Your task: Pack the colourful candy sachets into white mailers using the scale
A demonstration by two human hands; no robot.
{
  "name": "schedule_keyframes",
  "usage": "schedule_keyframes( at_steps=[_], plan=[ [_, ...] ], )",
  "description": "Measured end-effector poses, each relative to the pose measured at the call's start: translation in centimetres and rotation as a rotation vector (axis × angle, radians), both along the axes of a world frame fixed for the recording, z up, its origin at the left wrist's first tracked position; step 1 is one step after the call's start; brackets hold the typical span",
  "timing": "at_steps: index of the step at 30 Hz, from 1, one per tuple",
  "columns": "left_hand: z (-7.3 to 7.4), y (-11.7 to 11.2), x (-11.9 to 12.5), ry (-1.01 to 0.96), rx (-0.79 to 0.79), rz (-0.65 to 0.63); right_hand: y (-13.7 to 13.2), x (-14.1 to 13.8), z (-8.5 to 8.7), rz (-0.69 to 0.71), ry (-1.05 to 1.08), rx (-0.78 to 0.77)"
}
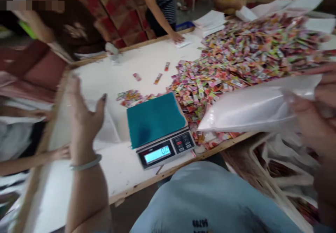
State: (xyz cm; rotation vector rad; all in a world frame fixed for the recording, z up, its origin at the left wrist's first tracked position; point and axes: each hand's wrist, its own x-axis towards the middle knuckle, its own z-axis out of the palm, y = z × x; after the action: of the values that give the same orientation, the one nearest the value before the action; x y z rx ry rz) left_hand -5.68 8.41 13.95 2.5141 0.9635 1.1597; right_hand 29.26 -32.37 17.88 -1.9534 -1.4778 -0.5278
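My left hand is raised over the left part of the white table, fingers stretched out and apart, holding nothing; a pale bangle sits on its wrist. My right hand at the right edge grips the mouth of a white plastic bag that hangs flat over the table's front edge. A digital scale with a teal pan stands between my hands, its display lit. A large heap of small colourful sachets covers the right half of the table, beyond the bag.
Stacks of white bags lie at the far edge. Other people stand around the table; one person's hand rests on it at the back, another's arm reaches in at the left. Filled bags lie low at the right.
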Motion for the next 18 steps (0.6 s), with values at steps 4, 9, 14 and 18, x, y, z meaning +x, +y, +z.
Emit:
schedule_keyframes(
  at_steps=[4,9,14,18],
  plan=[
    [-1.5,-2.7,-1.6,0.056,0.006,-0.098,10.5,-5.6,-3.3,0.289,-0.101,0.196],
    [-4.0,-5.0,-3.1,0.243,0.002,-0.124,17.4,-8.6,-10.4,0.478,0.154,0.135],
    [-4.4,-3.1,-8.5,0.226,0.031,0.016,13.6,-3.6,-13.1,0.418,0.516,-0.038],
    [-4.4,-2.0,-9.0,0.163,-0.029,0.056,12.1,1.3,-13.6,0.205,0.797,-0.116]
  ],
)
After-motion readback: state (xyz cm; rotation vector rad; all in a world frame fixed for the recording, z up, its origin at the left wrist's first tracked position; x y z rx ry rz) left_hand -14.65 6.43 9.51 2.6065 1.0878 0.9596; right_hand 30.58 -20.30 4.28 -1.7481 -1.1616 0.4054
